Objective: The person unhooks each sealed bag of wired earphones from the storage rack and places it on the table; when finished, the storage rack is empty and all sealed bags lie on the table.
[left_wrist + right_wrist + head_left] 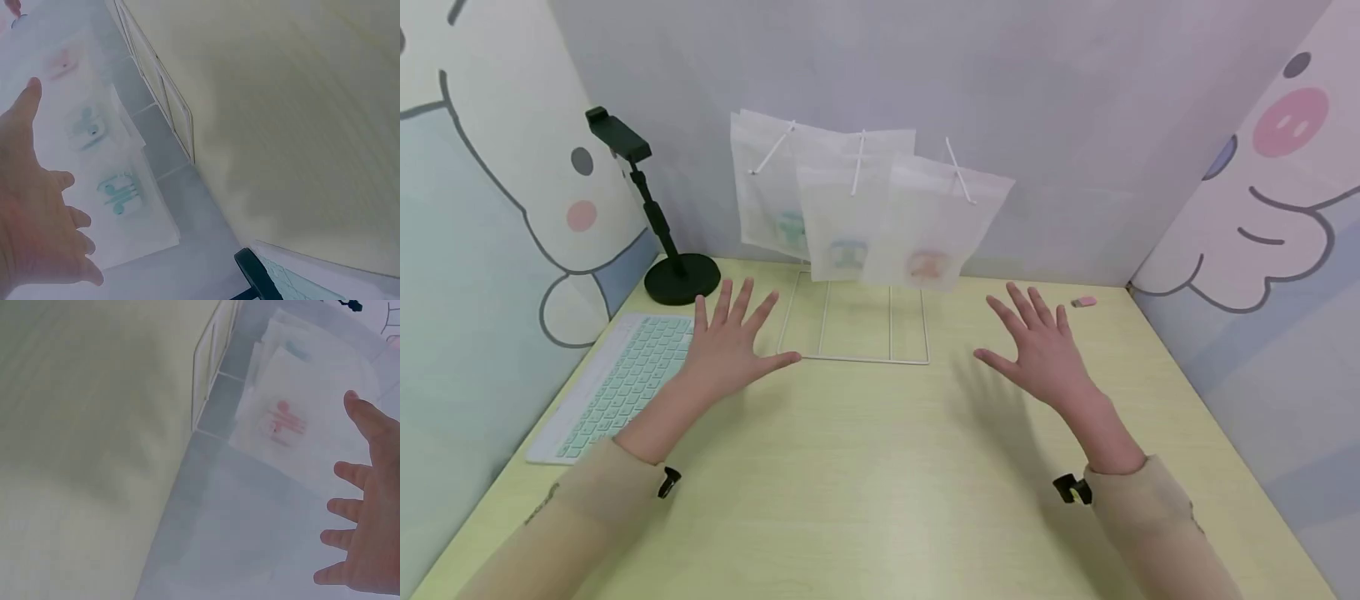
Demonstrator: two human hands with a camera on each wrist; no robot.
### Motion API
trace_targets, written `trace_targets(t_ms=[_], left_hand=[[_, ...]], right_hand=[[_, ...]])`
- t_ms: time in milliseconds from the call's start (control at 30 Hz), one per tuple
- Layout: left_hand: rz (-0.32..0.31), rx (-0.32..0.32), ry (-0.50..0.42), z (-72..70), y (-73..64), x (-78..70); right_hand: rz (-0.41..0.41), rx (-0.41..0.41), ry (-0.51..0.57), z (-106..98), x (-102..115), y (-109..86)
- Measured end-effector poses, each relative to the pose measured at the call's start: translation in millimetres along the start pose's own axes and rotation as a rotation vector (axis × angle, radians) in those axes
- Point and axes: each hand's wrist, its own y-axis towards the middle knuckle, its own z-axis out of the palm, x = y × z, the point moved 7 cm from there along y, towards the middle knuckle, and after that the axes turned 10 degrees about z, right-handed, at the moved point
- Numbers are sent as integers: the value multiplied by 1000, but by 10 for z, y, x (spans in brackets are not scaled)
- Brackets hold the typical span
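Both hands hover over the table with fingers spread wide and hold nothing. My left hand (724,354) is beside the keyboard's right edge, its thumb pointing toward the wire rack (865,360). My right hand (1041,358) is to the right of that rack, thumb pointing left. White frosted bags hang from the rack's prongs: a left bag (767,200) with a green item, a middle bag (829,208) with a blue one, and a right bag (936,217) with a reddish one. In the left wrist view the contents look like earphones (119,194) with a cable.
A white keyboard (632,383) with mint keys lies at the left. Behind it stands a black stand (681,279) with a clamp head. A small pink USB stick (1084,302) lies at the back right. Printed cartoon walls (1240,233) enclose the table (880,483).
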Motion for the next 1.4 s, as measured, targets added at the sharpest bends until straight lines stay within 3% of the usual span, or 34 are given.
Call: trace_targets(t_ms=[200,433,767,1100,1233,1400], left_hand=[[-10,-3,8,30,164,113],[4,31,-12,184,309,217],[55,132,-131,587,459,442],[122,224,-287,819,455,518],[170,236,-335,869,474,531],[200,217,-376,873,500,571]], right_hand=[[27,-63,44,-205,-109,196],[64,-114,242,-296,-232,498],[125,-115,644,-44,-330,974],[205,-6,1141,192,-327,1197],[268,-46,1242,408,-439,1302],[344,-73,1282,524,-476,1336]])
